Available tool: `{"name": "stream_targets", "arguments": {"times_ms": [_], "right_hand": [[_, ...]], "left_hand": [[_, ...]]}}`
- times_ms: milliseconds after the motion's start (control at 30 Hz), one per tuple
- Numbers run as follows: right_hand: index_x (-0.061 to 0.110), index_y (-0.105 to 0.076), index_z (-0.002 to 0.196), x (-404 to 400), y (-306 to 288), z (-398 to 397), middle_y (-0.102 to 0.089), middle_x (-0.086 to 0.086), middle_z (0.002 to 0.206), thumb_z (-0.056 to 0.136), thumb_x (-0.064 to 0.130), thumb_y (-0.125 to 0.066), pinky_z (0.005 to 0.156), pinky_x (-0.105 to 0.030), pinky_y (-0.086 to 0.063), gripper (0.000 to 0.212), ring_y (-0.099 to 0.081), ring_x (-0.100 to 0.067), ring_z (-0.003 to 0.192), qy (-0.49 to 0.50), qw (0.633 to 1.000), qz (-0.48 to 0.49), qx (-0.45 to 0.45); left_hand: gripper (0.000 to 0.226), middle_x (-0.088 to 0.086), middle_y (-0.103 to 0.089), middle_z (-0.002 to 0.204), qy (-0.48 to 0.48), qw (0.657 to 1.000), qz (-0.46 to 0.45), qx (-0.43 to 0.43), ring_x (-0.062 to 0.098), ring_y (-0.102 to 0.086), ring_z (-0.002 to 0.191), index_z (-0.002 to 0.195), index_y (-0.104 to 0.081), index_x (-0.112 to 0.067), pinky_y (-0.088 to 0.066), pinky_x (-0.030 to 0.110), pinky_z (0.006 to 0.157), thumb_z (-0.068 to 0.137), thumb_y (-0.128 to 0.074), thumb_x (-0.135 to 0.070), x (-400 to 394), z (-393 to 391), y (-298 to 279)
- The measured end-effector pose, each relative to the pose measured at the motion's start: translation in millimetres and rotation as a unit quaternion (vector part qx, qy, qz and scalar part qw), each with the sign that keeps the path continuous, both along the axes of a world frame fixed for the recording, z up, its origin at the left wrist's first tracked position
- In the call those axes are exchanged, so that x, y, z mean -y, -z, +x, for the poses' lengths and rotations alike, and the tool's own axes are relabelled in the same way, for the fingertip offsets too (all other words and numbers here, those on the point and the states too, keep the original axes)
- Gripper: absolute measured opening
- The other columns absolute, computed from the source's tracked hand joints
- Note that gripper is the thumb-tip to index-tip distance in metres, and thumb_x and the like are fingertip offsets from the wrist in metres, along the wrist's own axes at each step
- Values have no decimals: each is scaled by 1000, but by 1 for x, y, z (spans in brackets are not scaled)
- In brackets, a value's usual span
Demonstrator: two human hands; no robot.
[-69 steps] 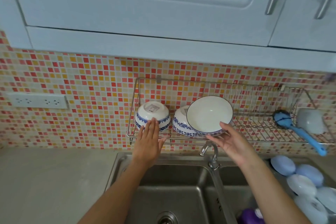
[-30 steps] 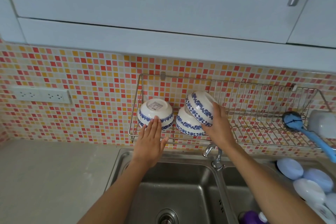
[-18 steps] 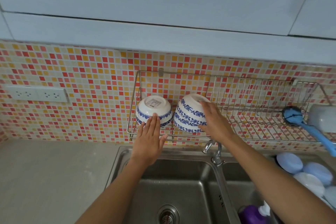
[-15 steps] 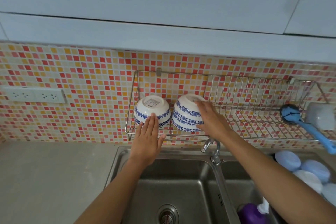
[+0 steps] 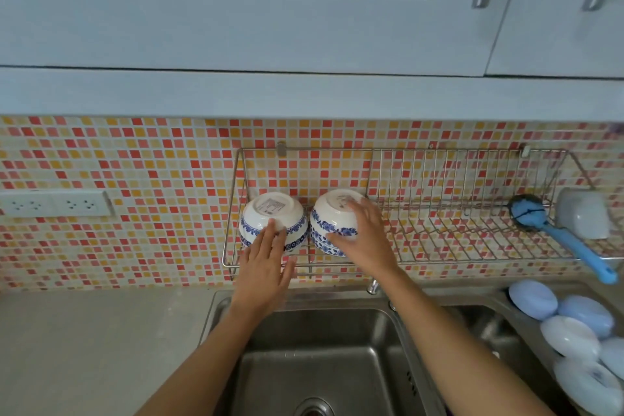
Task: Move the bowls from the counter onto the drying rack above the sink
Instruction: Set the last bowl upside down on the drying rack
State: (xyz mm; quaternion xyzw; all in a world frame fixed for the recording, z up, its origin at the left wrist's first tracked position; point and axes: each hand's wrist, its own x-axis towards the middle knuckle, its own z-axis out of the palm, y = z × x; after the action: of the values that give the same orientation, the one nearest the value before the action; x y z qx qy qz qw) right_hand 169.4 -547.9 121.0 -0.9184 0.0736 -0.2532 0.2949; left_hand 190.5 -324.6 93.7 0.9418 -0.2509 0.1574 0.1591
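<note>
A wire drying rack (image 5: pixel 472 240) hangs on the tiled wall above the sink (image 5: pixel 320 365). At its left end a white bowl with a blue pattern (image 5: pixel 275 214) lies upside down, and my left hand (image 5: pixel 266 267) rests flat against its front with the fingers straight. Right beside it a second upside-down bowl (image 5: pixel 334 216) is stacked over a lower bowl (image 5: pixel 324 246). My right hand (image 5: pixel 366 241) lies over the top bowl of that stack, with the fingers spread and curled on it.
A blue dish brush (image 5: pixel 557 236) and a white cup (image 5: pixel 582 218) sit at the rack's right end. Pale blue and white dishes (image 5: pixel 570 338) are piled at the sink's right. The faucet (image 5: pixel 373 285) stands under my right wrist. A grey counter (image 5: pixel 101 348) lies left; cabinets hang overhead.
My right hand turned its bowl upside down and lowered it onto the bowl lying on the rack. My left hand stayed on the left bowl.
</note>
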Motion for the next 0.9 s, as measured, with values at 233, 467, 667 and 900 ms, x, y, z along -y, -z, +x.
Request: {"name": "stream_targets", "arguments": {"times_ms": [233,467,667,900], "right_hand": [[39,-32,143,2,9,5,-11,7,159,78,51,-72,109,-52,-39,77,-10,-22,149,21,998,-55,-22],[32,-37,142,-2,9,0,-15,3,158,82,38,-72,111,-48,-40,70,-15,-24,148,50,998,-35,-12],[31,-32,144,-4,10,-3,-22,-5,158,83,47,-65,114,-56,-30,71,-18,-30,148,84,988,-129,-12],[32,2,155,-14,16,-17,7,4,163,93,63,-20,120,-56,-8,73,8,-25,150,79,965,-242,-58]], "left_hand": [[83,5,4,159,-27,996,-66,-46,32,0,146,147,-10,-29,-11,53,116,83,-56,-57,6,48,-23],[73,2,-10,158,-22,989,-143,-38,30,-7,145,143,-23,-30,-19,48,115,84,-62,-46,2,57,-14],[72,2,-16,157,-36,990,-137,-19,30,-12,144,143,-25,-29,-20,46,114,84,-62,-47,4,56,-13],[69,-3,1,159,-33,992,-115,-37,33,3,145,144,-20,-40,-16,54,112,85,-52,-58,5,61,-9]]}}
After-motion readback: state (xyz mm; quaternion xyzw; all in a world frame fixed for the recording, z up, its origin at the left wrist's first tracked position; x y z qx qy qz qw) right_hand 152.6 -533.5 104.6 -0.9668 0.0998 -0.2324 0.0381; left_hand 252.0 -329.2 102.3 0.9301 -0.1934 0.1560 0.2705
